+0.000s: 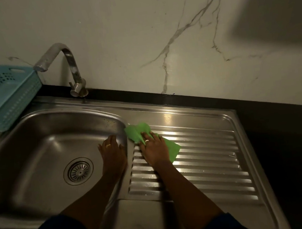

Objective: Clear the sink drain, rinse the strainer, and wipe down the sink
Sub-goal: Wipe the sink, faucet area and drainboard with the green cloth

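View: head camera, looking down; the light is dim.
Sink: a stainless steel sink (35,140) set into a black table (271,112), basin at the left and ribbed drainboard (200,165) at the right.
Strainer: the round slotted strainer (79,170) is seated in the drain hole at the bottom of the basin, apart from both hands.
Cloth: the green cloth (138,130) lies on the near-left part of the drainboard. One bunched end reaches the basin's right rim and the other corner shows past the wrist.
Right hand: the right hand (153,149) lies palm down on top of the cloth, with a ring on one finger.
Grip, right hand: released. The fingers appear spread and laid flat, pressing the cloth onto the ribs, though the poor light leaves the fingertips unclear.
Left hand: the left hand (111,147) is inside the basin, against its right wall just below the rim, beside the cloth but not touching it. It also wears a ring.
Grip, left hand: released, fingers straight and together, holding nothing.
Arms: both forearms are bare, with dark sleeves at the bottom edge.
Tap: the curved metal tap (73,70) stands behind the basin, its spout turned left toward the basket.
Basket: a light blue perforated plastic basket (1,98) sits at the far left, its near edge over the sink rim.
Drainboard surface: small water drops show on several ribs.
Wall: a pale marble-veined wall (136,30) rises behind the table.
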